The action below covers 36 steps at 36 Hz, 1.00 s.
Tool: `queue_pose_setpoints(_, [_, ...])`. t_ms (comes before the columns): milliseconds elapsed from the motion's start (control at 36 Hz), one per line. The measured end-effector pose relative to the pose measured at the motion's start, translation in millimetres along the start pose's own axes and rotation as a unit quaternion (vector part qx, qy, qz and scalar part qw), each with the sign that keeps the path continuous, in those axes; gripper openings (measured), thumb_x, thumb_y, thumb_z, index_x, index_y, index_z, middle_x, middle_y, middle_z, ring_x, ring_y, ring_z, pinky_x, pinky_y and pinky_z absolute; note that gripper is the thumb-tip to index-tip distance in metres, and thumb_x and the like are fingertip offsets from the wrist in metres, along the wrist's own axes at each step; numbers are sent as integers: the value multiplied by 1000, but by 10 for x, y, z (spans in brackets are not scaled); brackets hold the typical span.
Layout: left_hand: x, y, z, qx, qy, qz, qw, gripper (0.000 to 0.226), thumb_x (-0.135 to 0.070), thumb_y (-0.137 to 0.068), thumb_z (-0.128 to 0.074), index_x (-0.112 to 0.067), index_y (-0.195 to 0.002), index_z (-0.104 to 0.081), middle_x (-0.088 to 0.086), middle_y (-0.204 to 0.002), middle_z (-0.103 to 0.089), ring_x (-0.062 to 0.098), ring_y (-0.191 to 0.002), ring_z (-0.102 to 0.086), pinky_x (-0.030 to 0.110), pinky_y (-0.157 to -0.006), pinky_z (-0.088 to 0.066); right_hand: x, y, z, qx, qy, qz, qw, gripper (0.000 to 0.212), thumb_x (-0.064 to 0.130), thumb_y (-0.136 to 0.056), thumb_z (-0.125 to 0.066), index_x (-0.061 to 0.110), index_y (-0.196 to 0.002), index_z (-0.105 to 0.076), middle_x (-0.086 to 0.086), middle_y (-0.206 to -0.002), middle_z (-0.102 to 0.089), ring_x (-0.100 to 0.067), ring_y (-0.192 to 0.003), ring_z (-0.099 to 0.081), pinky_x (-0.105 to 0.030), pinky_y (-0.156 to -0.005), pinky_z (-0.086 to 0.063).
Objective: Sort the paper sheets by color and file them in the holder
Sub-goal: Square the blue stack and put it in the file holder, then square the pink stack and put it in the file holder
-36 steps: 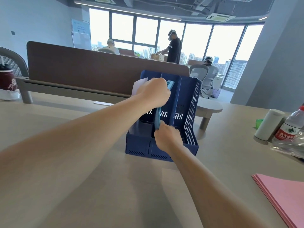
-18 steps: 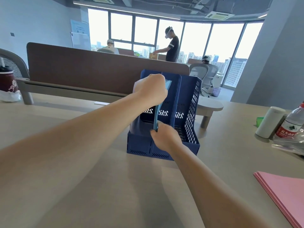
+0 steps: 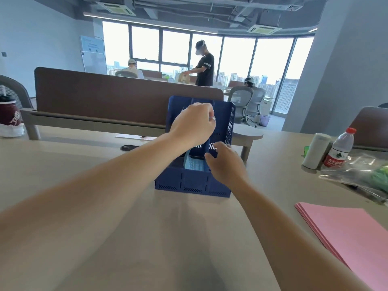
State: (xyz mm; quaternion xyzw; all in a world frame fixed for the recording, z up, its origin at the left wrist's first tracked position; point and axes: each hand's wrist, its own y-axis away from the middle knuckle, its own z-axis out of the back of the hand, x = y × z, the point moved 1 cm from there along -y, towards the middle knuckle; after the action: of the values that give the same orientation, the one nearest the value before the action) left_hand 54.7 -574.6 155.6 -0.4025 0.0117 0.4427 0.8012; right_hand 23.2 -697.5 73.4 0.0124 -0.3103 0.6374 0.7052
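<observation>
While inside the holder (image 3: 189, 183), blue sheets (image 3: 194, 164) under left hand (image 3: 194, 124), beside right hand (image 3: 227, 166).

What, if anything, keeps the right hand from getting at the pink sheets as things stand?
Probably nothing, so yes. The right hand is by the blue holder, seemingly holding nothing, and the pink sheets lie flat on the table on its own side, with bare tabletop between.

Holder (image 3: 189, 183): dark blue, side wall gridded with slots, white dashes on dividers. Sheets (image 3: 194, 164) inside: light blue. Paper stack (image 3: 344, 232) at right: pink. Tabletop (image 3: 126, 238): pale beige. Partition (image 3: 105, 95): brown. Bottle (image 3: 340, 150): clear, red cap, red label. Cup (image 3: 9, 114): maroon, white pattern.
</observation>
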Motion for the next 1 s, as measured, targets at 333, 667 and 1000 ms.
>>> queue_pose_setpoints(333, [-1179, 802, -578, 144, 136, 43, 979, 22, -21, -98, -46, -12, -95, -67, 5, -89, -70, 21, -74, -66, 29, -65, -55, -887, 1021, 942, -43, 76, -61, 994, 40, 34, -99, -51, 13, -134, -56, -9, -134, -56, -27, -114, -59, -34, -94, -46])
queue_pose_setpoints(667, [-2243, 1339, -1637, 280, 195, 89, 936, 26, -20, -90, -48, -3, -88, -68, 16, -92, -71, 33, -87, -69, 40, -81, -57, -2238, 1885, 1548, -1, 121, -213, 970, 39, 35, -97, -51, 19, -131, -61, -8, -133, -61, -29, -120, -56, -35, -98, -47])
queue_pose_setpoints(1000, [-2603, 1560, -2257, 305, 398, 341, 795, 16, -2, -86, -47, -11, -79, -59, 13, -77, -59, 21, -56, -55, 38, -58, -56, -2914, 2077, 1482, 73, 94, -295, 948, 32, 31, -93, -50, 28, -119, -67, 1, -128, -63, -25, -120, -55, -39, -102, -46])
